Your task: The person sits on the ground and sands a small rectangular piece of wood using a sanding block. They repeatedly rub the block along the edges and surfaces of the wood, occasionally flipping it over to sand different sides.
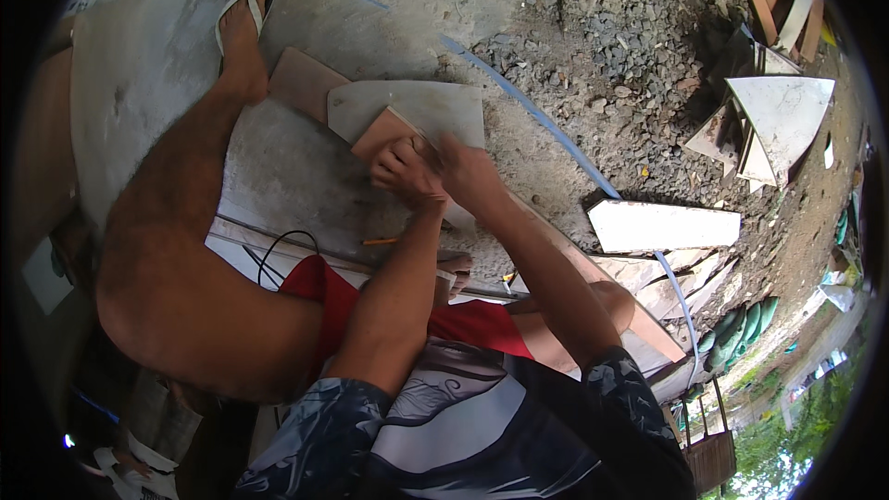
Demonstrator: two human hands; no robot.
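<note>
A reddish-brown tile piece [378, 133], pale along its edge, lies over a larger grey tile piece [437, 101] on the concrete. My left hand [405, 170] grips its near side with curled fingers. Close against it on the right is my right hand [460, 161], blurred and bent over the same edge. Whether that hand holds a tool cannot be made out. Another brown tile piece [305, 81] lies partly under the grey one. Nearer my body, an orange pencil [380, 242] rests on the floor beside my left forearm.
A black cable [286, 236] loops near my shorts. On the right are a white tile offcut [663, 226], a long brown strip [590, 267] and a blue flat strip [538, 111]. Gravel [611, 48] and a heap of broken tiles [781, 114] lie beyond. My sandalled foot [243, 28] stands at upper left.
</note>
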